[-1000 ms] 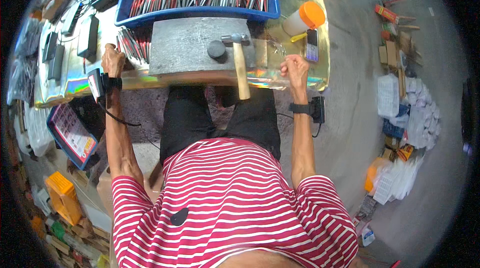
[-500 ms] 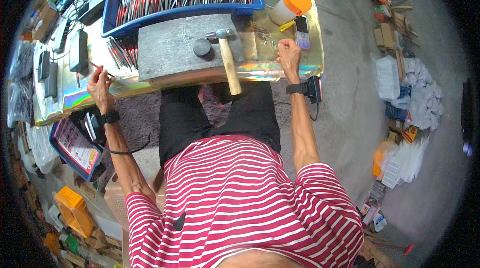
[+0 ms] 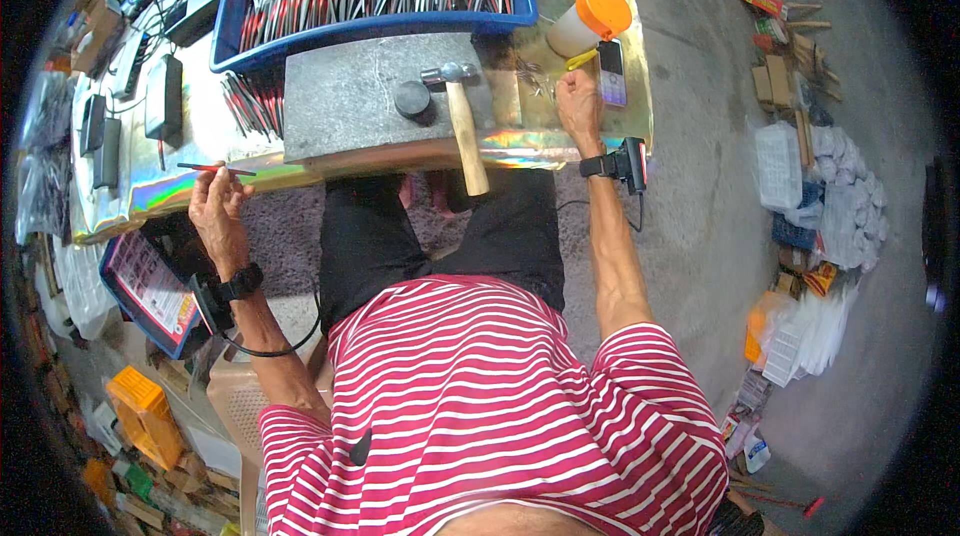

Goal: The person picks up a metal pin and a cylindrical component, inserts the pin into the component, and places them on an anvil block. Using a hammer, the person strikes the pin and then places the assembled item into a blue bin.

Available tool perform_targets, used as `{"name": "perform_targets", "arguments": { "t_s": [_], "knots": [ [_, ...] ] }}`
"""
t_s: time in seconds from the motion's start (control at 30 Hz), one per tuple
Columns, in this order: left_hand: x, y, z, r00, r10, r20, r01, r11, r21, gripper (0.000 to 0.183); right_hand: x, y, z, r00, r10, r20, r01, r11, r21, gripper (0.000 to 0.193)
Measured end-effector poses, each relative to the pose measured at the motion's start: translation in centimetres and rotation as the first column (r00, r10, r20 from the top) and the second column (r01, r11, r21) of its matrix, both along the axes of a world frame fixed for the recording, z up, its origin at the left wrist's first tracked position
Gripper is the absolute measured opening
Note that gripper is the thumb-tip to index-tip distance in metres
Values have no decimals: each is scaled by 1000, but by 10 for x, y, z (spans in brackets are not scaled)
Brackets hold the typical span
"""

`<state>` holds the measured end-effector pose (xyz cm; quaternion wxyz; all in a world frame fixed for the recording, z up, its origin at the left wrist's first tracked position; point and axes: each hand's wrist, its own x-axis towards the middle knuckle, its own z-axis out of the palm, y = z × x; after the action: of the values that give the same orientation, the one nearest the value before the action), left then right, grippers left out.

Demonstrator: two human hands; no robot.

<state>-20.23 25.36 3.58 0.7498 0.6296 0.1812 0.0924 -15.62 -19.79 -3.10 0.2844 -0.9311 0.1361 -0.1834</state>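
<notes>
My left hand (image 3: 220,216), at the table's front edge, pinches a slim red-and-black tool (image 3: 241,173), held level; its exact kind is not clear. My right hand (image 3: 579,108) rests on the gold table covering with its fingers curled together. Whatever lies between those fingertips is hidden. Just left of them are small thin metal pieces (image 3: 534,78). Between my hands sits a grey metal block (image 3: 340,86), bearing a black round disc (image 3: 411,99) and a ball-peen hammer (image 3: 462,126) whose wooden handle overhangs the front edge. Similar red-and-black tools (image 3: 253,104) lie left of the block.
Behind the block stands a blue bin (image 3: 300,53) packed with red-and-black tools. An orange-lidded jar (image 3: 590,16), a yellow object (image 3: 580,59) and a phone (image 3: 611,74) are at the right. Black power adapters (image 3: 163,98) with cables lie at the left.
My left hand has drawn back slightly to the right, turning the red-and-black tool from slanted to nearly level. My right hand stays by the metal pieces, its fingers still curled.
</notes>
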Motion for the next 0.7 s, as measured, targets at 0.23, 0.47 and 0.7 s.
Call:
{"name": "perform_targets", "arguments": {
  "t_s": [0.23, 0.47, 0.7],
  "knots": [
    [-5, -14, 4, 997, -71, 22, 72, 994, -76, 16, 4, -6, -5, 983, 176, 46, -154, 940, -304, 12],
    [-11, -38, 20, 991, -124, 42, 129, 978, -161, 16, 9, -1, -1, 980, 170, -102, -196, 899, -392, 13],
    [-13, -55, 33, 965, -254, 65, 261, 914, -311, 16, -3, -8, 13, 980, 96, -172, 8, 852, 523, 14]
  ]
}}
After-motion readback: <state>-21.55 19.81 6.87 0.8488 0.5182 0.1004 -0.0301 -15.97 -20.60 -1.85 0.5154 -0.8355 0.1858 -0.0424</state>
